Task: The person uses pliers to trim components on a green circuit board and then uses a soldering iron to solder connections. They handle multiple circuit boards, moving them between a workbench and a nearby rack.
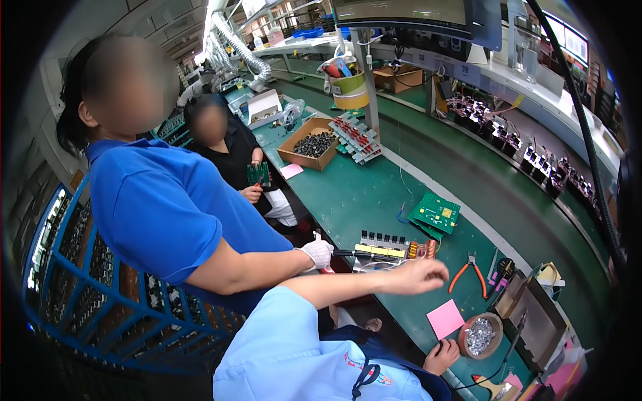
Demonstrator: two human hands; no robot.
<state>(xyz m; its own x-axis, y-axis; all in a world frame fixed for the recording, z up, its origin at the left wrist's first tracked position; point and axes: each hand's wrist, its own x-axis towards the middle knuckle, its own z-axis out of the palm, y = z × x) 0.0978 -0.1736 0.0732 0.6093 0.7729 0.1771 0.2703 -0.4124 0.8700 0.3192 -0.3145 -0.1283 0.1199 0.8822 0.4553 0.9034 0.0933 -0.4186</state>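
Note:
My left hand [420, 275] is stretched over the bench with loosely bent fingers and nothing visible in it. Under and beyond it lies a circuit board assembly [381, 250] with black parts, yellow blocks and copper coils. A co-worker's white-gloved hand [317, 254] points a black pen-like tool with a cable [344, 252] at its left end. My right hand [441, 357] rests at the bench's near edge, its fingers loosely bent and slightly apart. It is close to a pink paper square [445, 319] and a round bowl of small shiny metal parts [480, 336].
Orange-handled pliers [469, 275] and an open cardboard box [533, 321] are at the right. Green circuit boards [435, 212] lie beyond the assembly. Farther off stand a carton of black parts [314, 144] and stacked heat sinks [356, 138]. Another seated person holds a green board [258, 174].

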